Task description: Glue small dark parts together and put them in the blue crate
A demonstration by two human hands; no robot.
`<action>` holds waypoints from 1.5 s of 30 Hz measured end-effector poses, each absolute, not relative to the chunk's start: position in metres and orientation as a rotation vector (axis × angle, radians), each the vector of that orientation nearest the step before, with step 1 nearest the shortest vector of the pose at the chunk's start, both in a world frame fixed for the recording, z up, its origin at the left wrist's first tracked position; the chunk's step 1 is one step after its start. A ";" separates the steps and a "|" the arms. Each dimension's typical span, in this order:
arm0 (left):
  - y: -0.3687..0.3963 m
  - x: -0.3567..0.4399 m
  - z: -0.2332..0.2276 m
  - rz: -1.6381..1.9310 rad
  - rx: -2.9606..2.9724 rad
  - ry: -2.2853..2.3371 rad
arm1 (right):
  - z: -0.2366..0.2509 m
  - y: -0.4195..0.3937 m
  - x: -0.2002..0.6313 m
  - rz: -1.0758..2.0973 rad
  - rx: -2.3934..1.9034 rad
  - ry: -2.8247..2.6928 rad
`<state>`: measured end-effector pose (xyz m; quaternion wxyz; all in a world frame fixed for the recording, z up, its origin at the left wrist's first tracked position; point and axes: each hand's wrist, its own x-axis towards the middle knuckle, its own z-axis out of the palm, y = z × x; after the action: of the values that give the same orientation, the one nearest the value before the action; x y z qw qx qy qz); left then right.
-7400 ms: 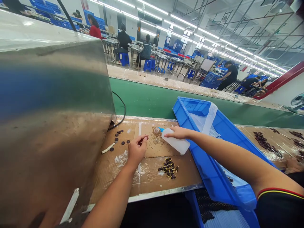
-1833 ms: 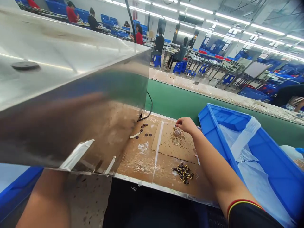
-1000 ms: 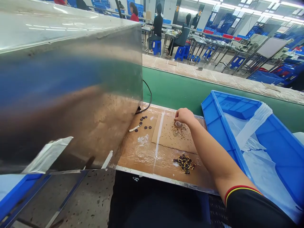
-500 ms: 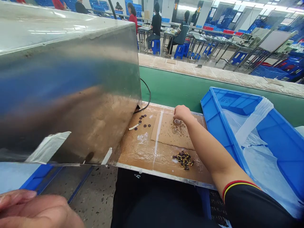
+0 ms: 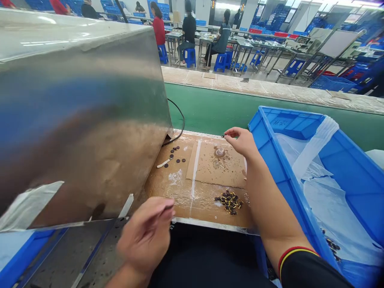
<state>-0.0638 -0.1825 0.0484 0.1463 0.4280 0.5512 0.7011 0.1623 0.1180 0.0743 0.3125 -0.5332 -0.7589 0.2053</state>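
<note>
Pinching a small dark piece (image 5: 223, 136), your right hand (image 5: 242, 141) holds it raised near the far edge of the table (image 5: 163, 190). Expect it to be light and stiff, easily dropped; take its sides with fingertips alone. Nearer you lie a clear dome (image 5: 220, 151) on cardboard (image 5: 204, 172), then a dark-and-yellow pile (image 5: 230, 201). Your left hand (image 5: 146, 233) curls, blurred; you cannot tell whether its grip holds anything.
</note>
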 end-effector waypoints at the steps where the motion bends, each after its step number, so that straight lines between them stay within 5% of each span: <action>1: -0.164 -0.053 0.043 1.993 1.204 1.572 | 0.067 0.109 0.169 0.616 -1.339 -1.909; 8: -0.035 -0.002 0.009 1.581 0.902 1.244 | -0.001 0.060 0.188 1.390 -1.107 -1.238; 12: 0.006 0.006 -0.008 1.515 0.913 1.173 | -0.015 0.059 0.193 1.515 -1.076 -1.032; 15: 0.017 0.008 -0.020 1.464 0.900 1.217 | -0.014 0.059 0.195 1.285 -1.144 -1.130; 21: 0.018 0.005 -0.033 1.445 0.935 1.306 | -0.002 0.049 0.187 0.282 -1.263 -1.292; 32: 0.020 0.004 -0.036 1.434 0.875 1.287 | 0.003 0.052 0.172 0.232 -1.263 -1.533; 45: 0.017 0.003 -0.033 1.493 0.825 1.221 | -0.007 0.036 0.155 1.431 -1.013 -1.189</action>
<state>0.0032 0.0174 -0.0332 0.4986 0.3410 0.5046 0.6168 0.1554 0.0361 -0.0072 0.4898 -0.4169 -0.4893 0.5890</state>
